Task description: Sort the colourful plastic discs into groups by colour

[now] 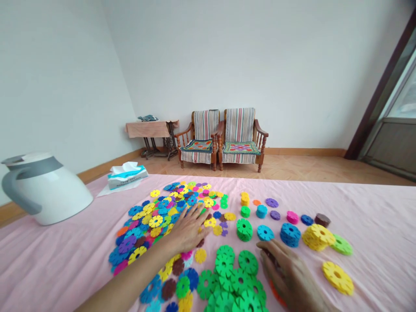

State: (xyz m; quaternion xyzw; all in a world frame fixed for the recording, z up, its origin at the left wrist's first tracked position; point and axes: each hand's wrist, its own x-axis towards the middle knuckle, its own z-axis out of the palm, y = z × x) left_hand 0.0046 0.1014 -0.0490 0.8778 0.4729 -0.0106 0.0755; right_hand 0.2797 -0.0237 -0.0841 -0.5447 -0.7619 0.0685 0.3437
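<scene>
My left hand [190, 232] lies palm down over the right side of a mixed pile of notched plastic discs [156, 221], fingers spread and nothing gripped. My right hand [286, 264] is bent inward near the table's front, just below a light blue disc stack [265, 233]. Its fingers are curled; something dark shows beneath them, too hidden to name. Part of an orange disc [276, 292] shows under that hand. Loose green discs [240, 279] are heaped between my hands. Beyond my right hand stand a blue stack [290, 235] and a tall yellow stack [317, 237].
Smaller sorted stacks, pink [292, 217] and brown [322, 220] among them, line the right side. A yellow disc [338, 277] lies at the right. On the pink cloth's left stand a white jug [61, 190] and a tissue pack [127, 177]. Two wooden chairs [240, 147] stand behind.
</scene>
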